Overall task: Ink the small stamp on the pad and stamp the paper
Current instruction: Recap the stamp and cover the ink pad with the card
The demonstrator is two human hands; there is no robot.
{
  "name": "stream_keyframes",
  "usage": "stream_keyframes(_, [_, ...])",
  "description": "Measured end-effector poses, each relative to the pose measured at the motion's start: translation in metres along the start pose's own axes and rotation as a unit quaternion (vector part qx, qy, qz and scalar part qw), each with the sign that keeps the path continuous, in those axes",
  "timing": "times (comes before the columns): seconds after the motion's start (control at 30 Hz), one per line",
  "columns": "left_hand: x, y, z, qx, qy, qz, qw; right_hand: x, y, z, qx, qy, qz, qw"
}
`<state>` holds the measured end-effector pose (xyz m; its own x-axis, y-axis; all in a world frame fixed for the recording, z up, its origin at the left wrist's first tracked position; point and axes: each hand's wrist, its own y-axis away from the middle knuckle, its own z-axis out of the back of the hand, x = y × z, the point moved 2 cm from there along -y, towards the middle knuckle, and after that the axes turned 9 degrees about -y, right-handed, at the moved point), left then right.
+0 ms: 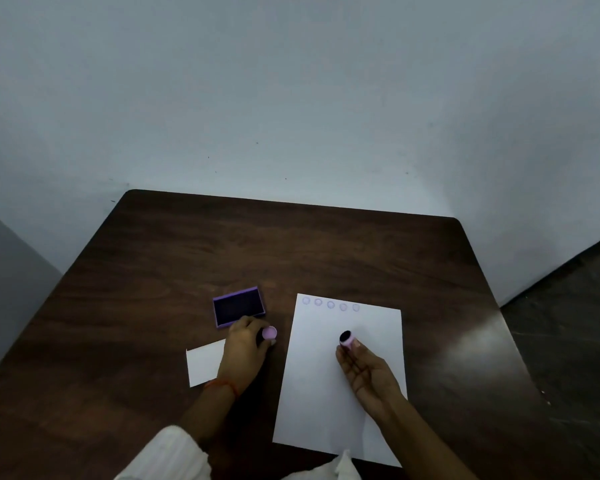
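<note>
A white sheet of paper (347, 393) lies on the dark wooden table (291, 251), with a row of several faint purple ring prints along its top edge. My right hand (368, 374) hovers over the sheet's middle, palm up, pinching a small pink stamp (346, 338) whose dark face points away from me. An open purple ink pad (238, 306) sits left of the paper. My left hand (245, 351) rests just in front of the pad and holds a small pink round cap (269, 332).
A small white card (203, 365) lies on the table to the left of my left wrist. The table's far edge meets a pale wall. Dark floor shows beyond the table's right edge.
</note>
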<state>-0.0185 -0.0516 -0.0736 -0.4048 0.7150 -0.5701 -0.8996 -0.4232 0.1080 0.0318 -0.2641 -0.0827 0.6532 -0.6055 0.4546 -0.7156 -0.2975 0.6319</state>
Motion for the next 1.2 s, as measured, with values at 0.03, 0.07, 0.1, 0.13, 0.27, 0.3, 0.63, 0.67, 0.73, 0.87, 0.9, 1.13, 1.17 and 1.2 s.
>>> stream_keyframes(0.03, [-0.002, 0.002, 0.002, 0.000, 0.013, 0.000, 1.000, 0.001, 0.001, -0.003, 0.001, 0.019, 0.006, 1.000])
stream_keyframes(0.07, [-0.005, 0.005, 0.004, -0.002, 0.026, -0.001, 1.000, 0.001, 0.002, -0.008, 0.002, 0.047, 0.013, 0.999])
stream_keyframes(0.1, [-0.008, 0.008, 0.006, -0.006, 0.039, -0.004, 0.999, 0.000, 0.005, -0.015, 0.001, 0.090, 0.021, 0.996])
stream_keyframes(0.13, [-0.012, 0.011, 0.008, -0.010, 0.050, -0.008, 0.999, -0.001, 0.007, -0.024, -0.001, 0.145, 0.036, 0.989])
stream_keyframes(0.27, [-0.027, 0.023, 0.015, -0.012, 0.061, -0.038, 0.997, -0.009, 0.020, -0.059, 0.041, 0.380, 0.156, 0.911])
stream_keyframes(0.3, [-0.031, 0.025, 0.016, -0.014, 0.065, -0.048, 0.997, -0.012, 0.022, -0.065, 0.062, 0.420, 0.192, 0.885])
stream_keyframes(0.63, [-0.037, 0.037, 0.024, -0.015, 0.182, -0.039, 0.982, -0.021, 0.028, -0.082, 0.080, 0.569, 0.330, 0.749])
stream_keyframes(0.67, [-0.036, 0.037, 0.025, -0.007, 0.201, -0.034, 0.979, -0.020, 0.029, -0.082, 0.082, 0.564, 0.321, 0.756])
stream_keyframes(0.73, [-0.034, 0.038, 0.025, 0.001, 0.229, -0.028, 0.973, -0.018, 0.030, -0.083, 0.094, 0.558, 0.308, 0.765])
stream_keyframes(0.87, [-0.032, 0.039, 0.026, 0.000, 0.248, -0.030, 0.968, -0.014, 0.031, -0.083, 0.092, 0.572, 0.285, 0.763])
stream_keyframes(0.9, [-0.032, 0.039, 0.026, 0.001, 0.255, -0.032, 0.967, -0.014, 0.031, -0.083, 0.093, 0.579, 0.273, 0.763])
stream_keyframes(1.13, [-0.028, 0.041, 0.029, -0.004, 0.265, -0.036, 0.964, -0.010, 0.035, -0.078, 0.109, 0.542, 0.211, 0.806])
stream_keyframes(1.17, [-0.028, 0.041, 0.030, -0.004, 0.267, -0.031, 0.963, -0.009, 0.036, -0.079, 0.115, 0.532, 0.214, 0.811])
stream_keyframes(1.2, [-0.028, 0.041, 0.031, -0.003, 0.265, -0.029, 0.964, -0.008, 0.036, -0.080, 0.120, 0.531, 0.221, 0.809])
